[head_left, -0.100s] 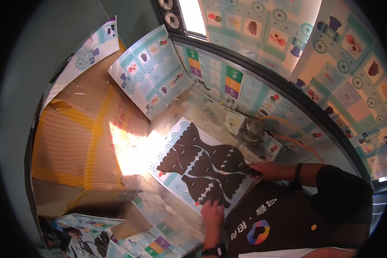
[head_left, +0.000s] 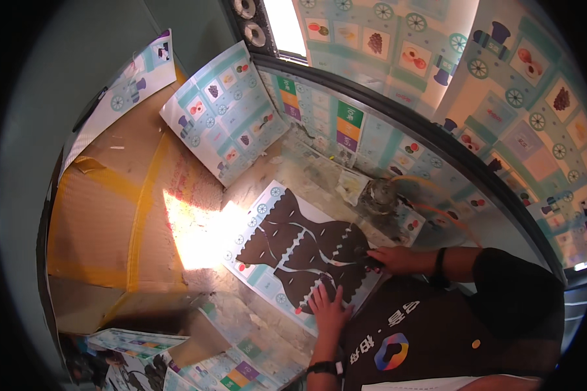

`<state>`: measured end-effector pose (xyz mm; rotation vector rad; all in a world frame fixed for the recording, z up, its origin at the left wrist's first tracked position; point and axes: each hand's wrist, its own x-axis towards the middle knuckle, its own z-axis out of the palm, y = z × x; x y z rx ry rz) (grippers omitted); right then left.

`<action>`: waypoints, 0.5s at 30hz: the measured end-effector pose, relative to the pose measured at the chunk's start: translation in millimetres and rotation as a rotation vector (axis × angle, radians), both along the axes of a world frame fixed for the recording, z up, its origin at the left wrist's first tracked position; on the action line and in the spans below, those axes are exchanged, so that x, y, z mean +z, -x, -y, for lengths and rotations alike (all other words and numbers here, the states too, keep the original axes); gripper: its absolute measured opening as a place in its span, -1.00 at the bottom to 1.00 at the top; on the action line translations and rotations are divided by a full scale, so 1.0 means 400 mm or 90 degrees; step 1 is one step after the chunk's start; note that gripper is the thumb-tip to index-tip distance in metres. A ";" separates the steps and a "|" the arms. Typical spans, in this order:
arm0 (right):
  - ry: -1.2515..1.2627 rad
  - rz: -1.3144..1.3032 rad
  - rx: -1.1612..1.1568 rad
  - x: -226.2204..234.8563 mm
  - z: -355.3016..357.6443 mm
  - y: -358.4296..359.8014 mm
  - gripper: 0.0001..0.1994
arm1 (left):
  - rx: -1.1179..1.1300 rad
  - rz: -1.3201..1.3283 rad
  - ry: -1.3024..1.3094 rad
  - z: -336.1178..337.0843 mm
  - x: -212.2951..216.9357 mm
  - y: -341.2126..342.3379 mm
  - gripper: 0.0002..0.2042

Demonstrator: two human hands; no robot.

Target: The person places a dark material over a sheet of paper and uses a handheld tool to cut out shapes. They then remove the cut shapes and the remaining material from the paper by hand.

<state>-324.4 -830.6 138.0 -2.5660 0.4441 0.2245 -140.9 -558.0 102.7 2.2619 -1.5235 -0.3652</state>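
Dark brown flat pieces [head_left: 287, 241] with scalloped edges and small slits lie side by side on a printed sheet [head_left: 257, 277]. My left hand [head_left: 329, 309] rests with spread fingers on the near end of these pieces. At their right end is my right hand [head_left: 391, 259], its fingers drawn together by the edge of a dark piece. Something small and dark shows at its fingertips, but I cannot make out what it is.
On the left stands a large cardboard box [head_left: 101, 221] with yellow tape. A printed panel [head_left: 225, 114] leans behind the sheet. Beyond the pieces sits a dirty round metal part [head_left: 379, 195] beside an orange hose [head_left: 437, 210]. A dark curved frame [head_left: 398, 111] runs along the right.
My left hand has moved forward onto the dark pieces and its fingers have spread. My right hand has shifted slightly left. The whole view has moved a little.
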 end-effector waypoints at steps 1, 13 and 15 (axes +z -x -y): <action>0.024 -0.024 0.003 -0.005 0.001 -0.010 -0.32 | -0.004 0.026 -0.044 0.018 -0.009 0.009 -0.27; -0.068 -0.109 0.049 0.010 -0.020 0.012 -0.31 | -0.034 0.083 -0.161 -0.058 -0.051 0.047 -0.17; -0.069 -0.120 0.050 0.047 -0.014 0.002 -0.31 | -0.049 0.017 -0.220 -0.048 -0.026 0.027 -0.18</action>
